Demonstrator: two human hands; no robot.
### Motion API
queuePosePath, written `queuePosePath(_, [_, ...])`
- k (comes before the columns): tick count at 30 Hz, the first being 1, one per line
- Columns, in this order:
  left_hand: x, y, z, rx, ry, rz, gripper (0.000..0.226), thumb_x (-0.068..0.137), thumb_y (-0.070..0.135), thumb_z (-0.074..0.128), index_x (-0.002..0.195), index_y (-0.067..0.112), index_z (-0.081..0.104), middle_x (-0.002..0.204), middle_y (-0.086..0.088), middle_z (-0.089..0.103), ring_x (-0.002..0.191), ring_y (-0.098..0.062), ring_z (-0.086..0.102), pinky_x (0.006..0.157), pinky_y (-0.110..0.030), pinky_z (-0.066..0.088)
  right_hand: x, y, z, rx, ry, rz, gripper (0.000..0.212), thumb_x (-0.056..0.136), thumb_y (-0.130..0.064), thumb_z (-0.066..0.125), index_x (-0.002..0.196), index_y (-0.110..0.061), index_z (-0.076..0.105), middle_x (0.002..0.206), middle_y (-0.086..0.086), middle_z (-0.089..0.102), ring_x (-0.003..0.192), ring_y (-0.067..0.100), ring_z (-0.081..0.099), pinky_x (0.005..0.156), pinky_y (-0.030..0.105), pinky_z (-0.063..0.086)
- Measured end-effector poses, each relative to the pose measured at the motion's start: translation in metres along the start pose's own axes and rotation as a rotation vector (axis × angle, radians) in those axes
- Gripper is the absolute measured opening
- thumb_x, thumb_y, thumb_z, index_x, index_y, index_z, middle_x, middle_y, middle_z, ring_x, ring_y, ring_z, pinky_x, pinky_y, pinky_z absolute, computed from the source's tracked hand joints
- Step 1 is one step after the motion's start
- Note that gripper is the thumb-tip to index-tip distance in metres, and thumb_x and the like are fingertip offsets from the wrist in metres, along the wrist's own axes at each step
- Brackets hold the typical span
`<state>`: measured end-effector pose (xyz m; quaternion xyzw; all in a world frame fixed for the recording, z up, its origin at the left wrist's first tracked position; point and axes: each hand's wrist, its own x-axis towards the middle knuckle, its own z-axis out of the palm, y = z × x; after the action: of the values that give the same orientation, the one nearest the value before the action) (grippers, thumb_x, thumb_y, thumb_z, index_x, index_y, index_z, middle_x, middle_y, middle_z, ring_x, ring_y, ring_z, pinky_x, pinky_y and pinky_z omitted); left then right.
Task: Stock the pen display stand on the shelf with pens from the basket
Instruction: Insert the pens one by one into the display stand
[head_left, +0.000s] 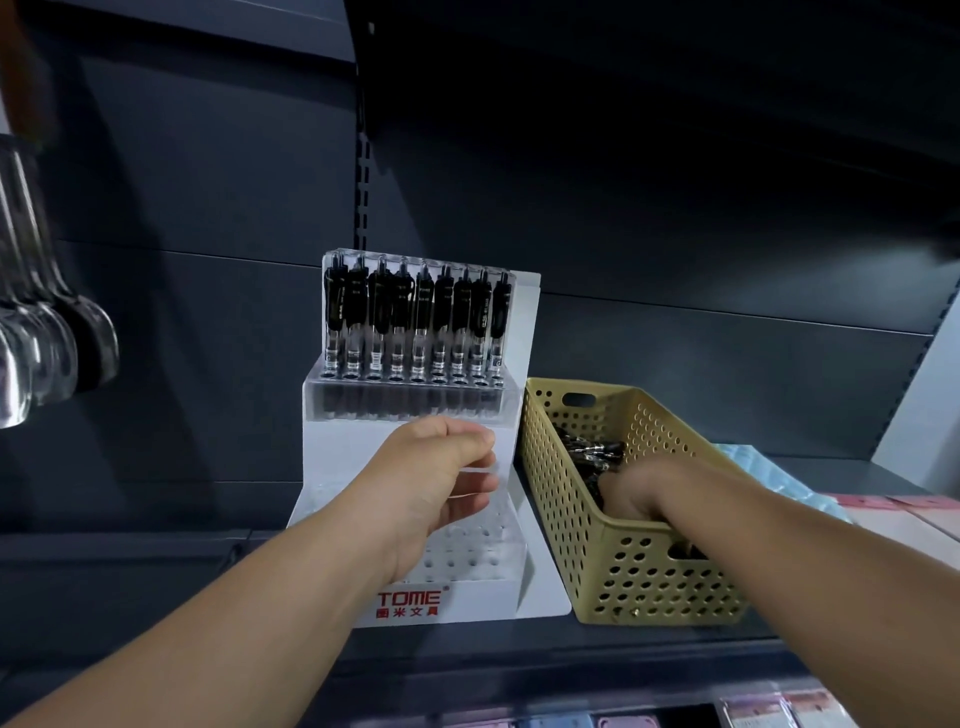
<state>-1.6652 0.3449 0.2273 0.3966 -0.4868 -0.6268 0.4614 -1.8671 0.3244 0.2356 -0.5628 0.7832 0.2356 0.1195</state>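
A white and clear acrylic pen display stand (332, 457) with a red logo stands on the dark shelf. Its top tier holds a row of black pens (415, 317); the lower front tier shows open holes. My left hand (436, 483) grips the clear edge of the middle tier, thumb above and fingers curled under it. Right beside the stand sits a tan perforated basket (654, 577) with black pens (592, 449) inside. My right hand (639, 493) reaches down into the basket among the pens; its fingers are hidden behind the basket wall.
The dark shelf edge (519, 654) runs below the stand. Clear hanging items (41, 338) dangle at the far left. A light blue pack (753, 462) and pink boxes (883, 509) lie right of the basket. More packaged goods (769, 709) sit on the shelf below.
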Motion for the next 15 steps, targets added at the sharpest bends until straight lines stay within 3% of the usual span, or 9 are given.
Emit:
queuePosePath(5, [0.001,0.001,0.002,0.001,-0.005,-0.008,0.005,0.092,0.012,0.062,0.095,0.008,0.063,0.082,-0.009,0.066,0.068,-0.018,0.063,0.064,-0.029,0.054,0.010,0.006,0.005,0.089,0.118,-0.070,0.036,0.099,-0.018,0.049,0.133,-0.007,0.054,0.136,0.009,0.056,0.120,0.027,0.055,0.097,0.030,0.042])
queuePosePath(8, [-0.001,0.001,0.003,0.002,-0.012,-0.011,0.005,0.091,0.012,0.062,0.095,0.009,0.064,0.080,-0.008,0.066,0.067,-0.018,0.063,0.061,-0.028,0.054,0.006,0.010,0.002,0.205,0.271,-0.113,0.029,0.097,-0.009,0.042,0.122,-0.007,0.056,0.122,0.010,0.061,0.102,0.024,0.058,0.080,0.028,0.041])
queuePosePath(11, [-0.002,0.004,0.002,0.009,-0.011,-0.001,0.005,0.092,0.012,0.061,0.094,0.009,0.064,0.078,-0.006,0.066,0.065,-0.016,0.063,0.060,-0.027,0.054,0.003,0.016,0.000,0.204,0.278,-0.095,0.031,0.098,-0.007,0.039,0.123,-0.008,0.057,0.118,0.010,0.063,0.091,0.021,0.056,0.071,0.026,0.039])
queuePosePath(15, [-0.004,0.008,0.001,0.008,-0.007,0.007,0.005,0.093,0.013,0.061,0.092,0.009,0.064,0.075,-0.006,0.067,0.064,-0.017,0.064,0.060,-0.028,0.055,0.004,0.041,-0.012,0.228,0.256,-0.030,0.033,0.092,-0.002,0.040,0.117,-0.004,0.063,0.100,0.017,0.071,0.065,0.023,0.060,0.044,0.022,0.041])
